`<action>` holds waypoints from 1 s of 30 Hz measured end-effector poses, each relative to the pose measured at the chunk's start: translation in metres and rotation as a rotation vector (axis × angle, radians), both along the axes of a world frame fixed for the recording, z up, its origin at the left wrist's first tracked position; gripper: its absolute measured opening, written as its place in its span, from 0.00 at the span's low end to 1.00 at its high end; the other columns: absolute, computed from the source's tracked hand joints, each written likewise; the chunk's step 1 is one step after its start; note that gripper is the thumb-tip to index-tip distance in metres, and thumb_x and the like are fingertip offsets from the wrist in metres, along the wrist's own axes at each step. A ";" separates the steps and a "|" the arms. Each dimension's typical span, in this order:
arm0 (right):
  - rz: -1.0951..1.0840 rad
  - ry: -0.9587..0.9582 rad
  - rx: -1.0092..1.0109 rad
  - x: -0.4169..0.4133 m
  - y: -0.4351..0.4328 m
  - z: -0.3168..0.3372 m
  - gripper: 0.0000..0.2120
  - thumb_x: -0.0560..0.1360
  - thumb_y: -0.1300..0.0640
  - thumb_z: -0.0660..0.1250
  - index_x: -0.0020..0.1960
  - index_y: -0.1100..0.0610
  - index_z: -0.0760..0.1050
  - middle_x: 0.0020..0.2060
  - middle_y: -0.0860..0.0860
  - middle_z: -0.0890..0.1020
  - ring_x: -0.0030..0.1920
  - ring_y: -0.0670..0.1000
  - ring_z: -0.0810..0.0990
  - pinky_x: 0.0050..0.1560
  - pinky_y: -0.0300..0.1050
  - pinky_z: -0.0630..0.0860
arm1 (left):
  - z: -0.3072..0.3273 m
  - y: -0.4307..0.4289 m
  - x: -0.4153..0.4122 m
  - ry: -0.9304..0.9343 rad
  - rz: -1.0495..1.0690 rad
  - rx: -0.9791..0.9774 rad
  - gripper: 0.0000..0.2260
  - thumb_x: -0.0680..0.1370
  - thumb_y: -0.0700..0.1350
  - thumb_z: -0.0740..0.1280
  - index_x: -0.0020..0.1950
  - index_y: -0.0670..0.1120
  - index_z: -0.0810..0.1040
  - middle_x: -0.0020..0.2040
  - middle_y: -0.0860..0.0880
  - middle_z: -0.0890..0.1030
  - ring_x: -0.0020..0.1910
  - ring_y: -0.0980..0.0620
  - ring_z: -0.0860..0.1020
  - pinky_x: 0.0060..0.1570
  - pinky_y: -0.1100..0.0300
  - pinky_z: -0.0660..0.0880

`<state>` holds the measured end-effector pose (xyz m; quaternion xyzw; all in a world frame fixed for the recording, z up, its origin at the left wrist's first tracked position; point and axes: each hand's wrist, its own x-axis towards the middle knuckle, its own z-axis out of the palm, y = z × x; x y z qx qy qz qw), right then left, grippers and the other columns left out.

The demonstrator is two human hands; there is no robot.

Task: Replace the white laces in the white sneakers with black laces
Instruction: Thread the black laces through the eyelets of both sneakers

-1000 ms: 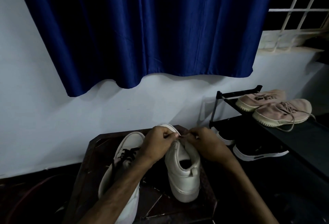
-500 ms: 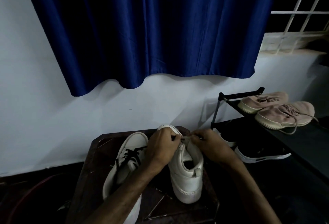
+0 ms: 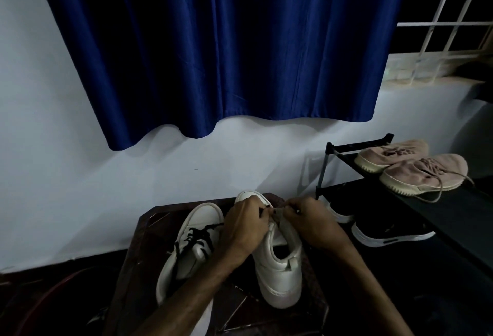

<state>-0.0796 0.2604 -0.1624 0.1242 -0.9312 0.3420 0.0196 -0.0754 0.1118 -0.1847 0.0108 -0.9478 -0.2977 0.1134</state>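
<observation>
The white sneaker (image 3: 277, 269) being worked on stands on a dark wooden table (image 3: 149, 229), heel toward the camera. Both hands meet over its throat. The left hand (image 3: 246, 225) curls over the front of the shoe, and the right hand (image 3: 312, 225) is curled just beside it. Their fingertips pinch a thin strand (image 3: 276, 210) between them; its colour is too dim to tell. Touching the left forearm, the other white sneaker (image 3: 186, 261) lies alongside, with a black lace (image 3: 198, 237) threaded through it. To the right is a black shoe rack (image 3: 453, 215) holding pink sneakers (image 3: 424, 173) on top and a black sneaker (image 3: 392, 231) below. A blue curtain (image 3: 226, 55) hangs on the pale wall (image 3: 66, 175) behind.
</observation>
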 end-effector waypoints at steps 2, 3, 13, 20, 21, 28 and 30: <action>-0.009 0.024 0.008 0.000 -0.001 -0.002 0.12 0.76 0.57 0.64 0.35 0.58 0.75 0.35 0.59 0.81 0.36 0.49 0.77 0.32 0.39 0.63 | 0.000 -0.002 -0.001 -0.023 -0.017 0.086 0.09 0.78 0.52 0.67 0.49 0.47 0.81 0.50 0.47 0.84 0.53 0.47 0.80 0.50 0.57 0.74; -0.010 0.027 0.008 -0.001 -0.001 -0.003 0.13 0.76 0.57 0.64 0.34 0.57 0.74 0.35 0.59 0.80 0.36 0.48 0.77 0.32 0.39 0.63 | 0.001 -0.002 0.000 -0.033 -0.031 0.109 0.08 0.77 0.51 0.68 0.48 0.47 0.81 0.49 0.48 0.84 0.52 0.48 0.80 0.49 0.57 0.74; -0.067 -0.401 -0.795 -0.002 0.005 -0.017 0.15 0.80 0.55 0.63 0.46 0.64 0.82 0.40 0.57 0.85 0.40 0.51 0.83 0.44 0.43 0.79 | 0.002 -0.007 -0.003 0.027 -0.113 0.117 0.06 0.76 0.49 0.69 0.41 0.49 0.80 0.42 0.53 0.83 0.45 0.54 0.80 0.43 0.61 0.72; -0.074 -0.246 -0.731 -0.005 -0.008 -0.040 0.05 0.74 0.69 0.68 0.40 0.63 0.78 0.34 0.53 0.82 0.37 0.46 0.79 0.39 0.40 0.77 | 0.004 -0.006 0.004 0.011 -0.130 0.081 0.26 0.71 0.71 0.58 0.44 0.51 0.82 0.50 0.54 0.74 0.55 0.53 0.72 0.56 0.56 0.71; -0.086 -0.184 -0.649 -0.004 -0.009 -0.040 0.07 0.73 0.69 0.67 0.39 0.60 0.78 0.34 0.49 0.82 0.37 0.42 0.79 0.39 0.37 0.76 | 0.003 -0.005 0.007 0.019 -0.132 0.067 0.28 0.67 0.74 0.56 0.43 0.52 0.80 0.51 0.55 0.73 0.56 0.54 0.71 0.57 0.57 0.71; -0.171 -0.260 -0.797 0.000 0.003 -0.051 0.12 0.82 0.67 0.56 0.41 0.59 0.69 0.34 0.57 0.78 0.30 0.53 0.79 0.31 0.47 0.79 | -0.008 -0.017 0.005 0.002 -0.155 0.166 0.13 0.60 0.64 0.58 0.35 0.60 0.77 0.60 0.58 0.73 0.62 0.55 0.72 0.61 0.60 0.68; -0.061 -0.363 -0.766 0.001 0.019 -0.045 0.09 0.82 0.64 0.56 0.44 0.60 0.69 0.34 0.55 0.78 0.32 0.55 0.81 0.31 0.44 0.78 | -0.007 -0.015 0.006 0.030 -0.169 0.134 0.14 0.61 0.63 0.58 0.37 0.59 0.78 0.63 0.58 0.73 0.62 0.56 0.72 0.60 0.60 0.68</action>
